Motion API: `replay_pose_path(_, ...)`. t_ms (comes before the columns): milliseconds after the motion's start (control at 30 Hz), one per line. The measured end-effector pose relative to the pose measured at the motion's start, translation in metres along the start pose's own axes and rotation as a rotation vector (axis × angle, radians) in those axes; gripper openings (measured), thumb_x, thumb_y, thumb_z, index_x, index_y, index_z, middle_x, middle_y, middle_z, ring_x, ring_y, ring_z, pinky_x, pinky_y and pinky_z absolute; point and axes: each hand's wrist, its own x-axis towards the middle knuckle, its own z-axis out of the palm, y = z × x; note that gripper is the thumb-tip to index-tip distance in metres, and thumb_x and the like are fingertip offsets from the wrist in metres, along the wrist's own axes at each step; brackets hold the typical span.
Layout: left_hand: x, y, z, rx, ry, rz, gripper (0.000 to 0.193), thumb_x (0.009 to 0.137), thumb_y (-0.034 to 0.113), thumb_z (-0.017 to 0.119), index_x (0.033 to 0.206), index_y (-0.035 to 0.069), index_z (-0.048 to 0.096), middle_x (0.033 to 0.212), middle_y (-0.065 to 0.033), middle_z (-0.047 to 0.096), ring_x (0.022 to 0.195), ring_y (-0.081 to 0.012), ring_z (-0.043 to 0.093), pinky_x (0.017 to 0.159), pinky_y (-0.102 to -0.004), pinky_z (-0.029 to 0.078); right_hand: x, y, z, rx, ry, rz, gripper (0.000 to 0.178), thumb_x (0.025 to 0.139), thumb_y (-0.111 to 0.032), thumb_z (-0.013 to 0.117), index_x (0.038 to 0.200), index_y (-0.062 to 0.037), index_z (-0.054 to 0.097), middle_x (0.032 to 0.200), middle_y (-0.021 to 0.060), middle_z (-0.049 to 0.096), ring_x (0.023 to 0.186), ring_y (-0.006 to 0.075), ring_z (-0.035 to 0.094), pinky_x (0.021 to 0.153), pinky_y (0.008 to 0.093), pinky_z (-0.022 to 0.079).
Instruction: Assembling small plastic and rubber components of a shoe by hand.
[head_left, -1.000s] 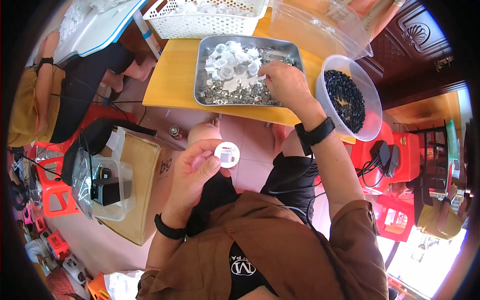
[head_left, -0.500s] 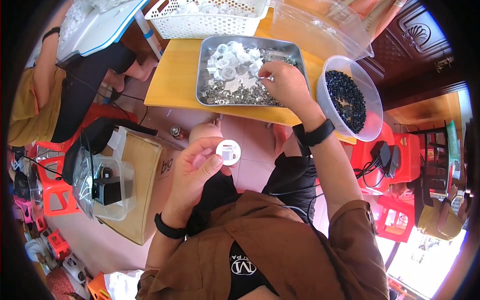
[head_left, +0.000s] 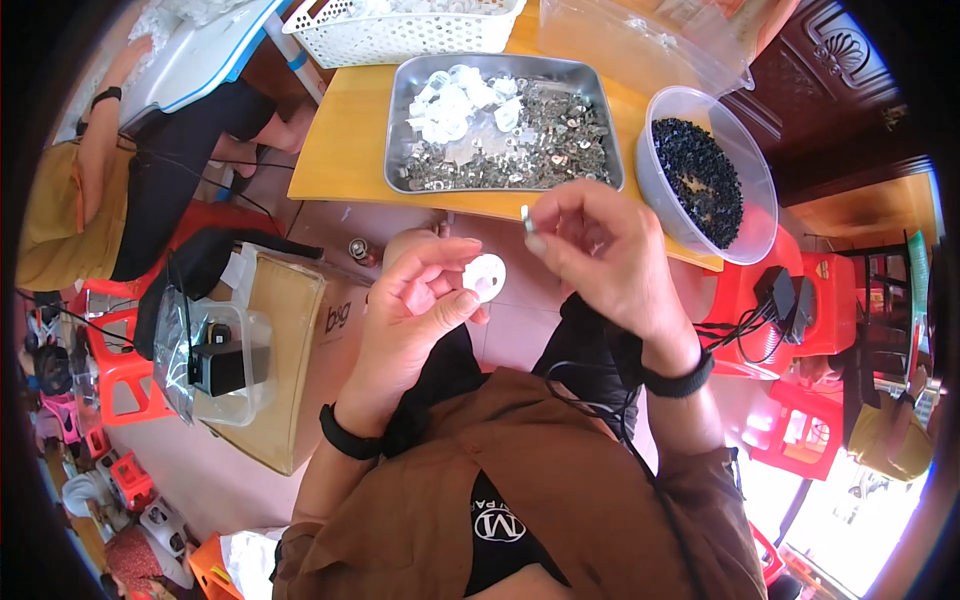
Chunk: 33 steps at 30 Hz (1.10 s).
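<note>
Left hand (head_left: 420, 300) has a pinch grip on a white disc (head_left: 485, 277), right hand (head_left: 600, 245) pinches a small metal bit (head_left: 527, 218) just below my tray (head_left: 400, 120).

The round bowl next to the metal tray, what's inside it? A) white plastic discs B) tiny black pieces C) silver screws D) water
B: the clear round bowl at the right end of the yellow table is heaped with tiny black pieces, while the white and silvery parts lie in the metal tray beside it.
</note>
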Motion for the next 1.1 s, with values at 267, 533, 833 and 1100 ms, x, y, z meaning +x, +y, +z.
replay_pose_path(267,0.000,-0.005,0.015,-0.001,-0.015,-0.027,0.036,0.086,0.001,0.064,0.119,-0.003,0.052,0.113,-0.0120,0.058,0.102,-0.0202,0.059,0.081,-0.0358,0.056,-0.037,-0.011,0.004,-0.172,-0.001,-0.128,0.015,0.075,-0.008,0.070,0.089,-0.0074,0.062,0.075,0.0046,0.060,0.061,0.0183,0.058,0.054,0.0289,0.047)
replay_pose_path(533,-0.003,-0.010,0.021,-0.008,-0.065,-0.099,0.029,0.088,0.008,0.063,0.114,-0.002,0.056,0.105,-0.0099,0.063,0.091,-0.0169,0.063,0.076,-0.0313,0.056,-0.047,-0.004,0.007,-0.500,0.097,-0.462,0.015,0.075,-0.014,0.070,0.085,-0.0097,0.059,0.071,0.0043,0.051,0.063,0.0219,0.057,0.052,0.0343,0.047)
replay_pose_path(833,-0.008,-0.010,0.025,0.025,-0.080,-0.132,0.028,0.089,0.009,0.063,0.114,-0.003,0.057,0.100,-0.0113,0.065,0.081,-0.0173,0.065,0.070,-0.0293,0.055,-0.052,-0.009,-0.002,-0.513,0.058,-0.519,0.014,0.074,-0.013,0.069,0.085,-0.0118,0.061,0.069,0.0023,0.050,0.062,0.0191,0.056,0.050,0.0319,0.046)
replay_pose_path(1100,-0.009,-0.012,0.018,0.061,-0.138,-0.177,0.029,0.089,0.010,0.064,0.115,-0.001,0.057,0.100,-0.0103,0.066,0.078,-0.0163,0.065,0.060,-0.0260,0.054,-0.056,-0.014,-0.002,-0.517,0.038,-0.465,0.017,0.069,-0.008,0.071,0.084,-0.0089,0.064,0.071,0.0034,0.056,0.062,0.0204,0.058,0.051,0.0317,0.046)
